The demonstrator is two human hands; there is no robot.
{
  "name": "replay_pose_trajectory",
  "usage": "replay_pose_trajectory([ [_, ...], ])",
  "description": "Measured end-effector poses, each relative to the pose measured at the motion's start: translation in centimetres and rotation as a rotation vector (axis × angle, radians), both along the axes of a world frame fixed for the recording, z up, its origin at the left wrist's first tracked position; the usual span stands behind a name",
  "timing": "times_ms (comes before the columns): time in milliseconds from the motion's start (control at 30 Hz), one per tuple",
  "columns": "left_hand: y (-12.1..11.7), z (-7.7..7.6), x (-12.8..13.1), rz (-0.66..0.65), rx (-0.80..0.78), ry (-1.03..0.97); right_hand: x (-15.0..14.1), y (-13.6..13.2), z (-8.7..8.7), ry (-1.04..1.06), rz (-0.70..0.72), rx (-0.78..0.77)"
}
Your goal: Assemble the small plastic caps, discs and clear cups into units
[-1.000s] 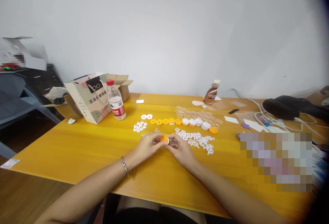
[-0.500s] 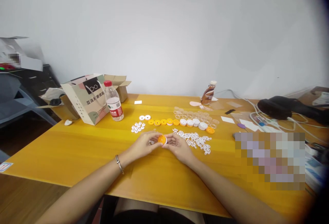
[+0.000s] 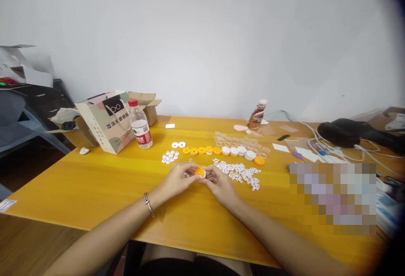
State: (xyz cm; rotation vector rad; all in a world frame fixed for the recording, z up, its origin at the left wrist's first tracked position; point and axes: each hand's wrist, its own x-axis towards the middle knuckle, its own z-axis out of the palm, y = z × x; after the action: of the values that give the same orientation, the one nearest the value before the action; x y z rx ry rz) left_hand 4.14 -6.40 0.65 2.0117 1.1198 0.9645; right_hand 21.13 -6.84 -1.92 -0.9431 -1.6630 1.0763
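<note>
Between my two hands is a small round piece with an orange face and a white side (image 3: pixel 199 172), held just above the table. My left hand (image 3: pixel 181 177) grips its left edge with thumb and fingers. From the other side my right hand (image 3: pixel 220 183) pinches the white edge, its fingers curled. Beyond the hands runs a row of orange and white discs (image 3: pixel 209 150) with centre holes, some stacked. White openwork plastic pieces (image 3: pixel 243 172) lie in a loose pile beside my right hand. Several small white knob-like parts (image 3: pixel 170 156) are grouped beyond my left hand.
Clear plastic rings (image 3: pixel 236 141) stand behind the discs. At the left are a paper bag (image 3: pixel 109 126), a water bottle (image 3: pixel 141 128) and cardboard boxes (image 3: pixel 148 105). A brown drink bottle (image 3: pixel 257 115) stands at the back. White cables (image 3: pixel 311 130) and papers (image 3: pixel 308 154) lie at the right.
The view has shifted slightly to the right. The orange and white round piece has tilted a little between my fingers, and both hands stay on it.
</note>
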Motion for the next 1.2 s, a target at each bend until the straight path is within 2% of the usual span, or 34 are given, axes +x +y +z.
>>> replay_pose_trajectory([
  [100,0.1,0.0,0.1,0.011,0.002,-0.022,0.0,0.0,0.1,-0.01,-0.013,0.002],
  [300,-0.2,0.9,-0.2,-0.003,0.135,0.037,-0.2,0.6,-0.5,0.132,0.011,-0.074],
  [700,0.5,0.7,-0.8,0.059,0.151,-0.015,-0.3,1.0,0.3,0.241,0.002,-0.162],
  [933,0.2,0.6,-0.8,-0.041,0.23,0.059,-0.4,0.8,-0.1,0.238,0.031,-0.174],
  [1200,0.0,0.4,-0.6,0.018,0.236,0.113,-0.7,0.1,-0.2,0.23,-0.001,-0.107],
])
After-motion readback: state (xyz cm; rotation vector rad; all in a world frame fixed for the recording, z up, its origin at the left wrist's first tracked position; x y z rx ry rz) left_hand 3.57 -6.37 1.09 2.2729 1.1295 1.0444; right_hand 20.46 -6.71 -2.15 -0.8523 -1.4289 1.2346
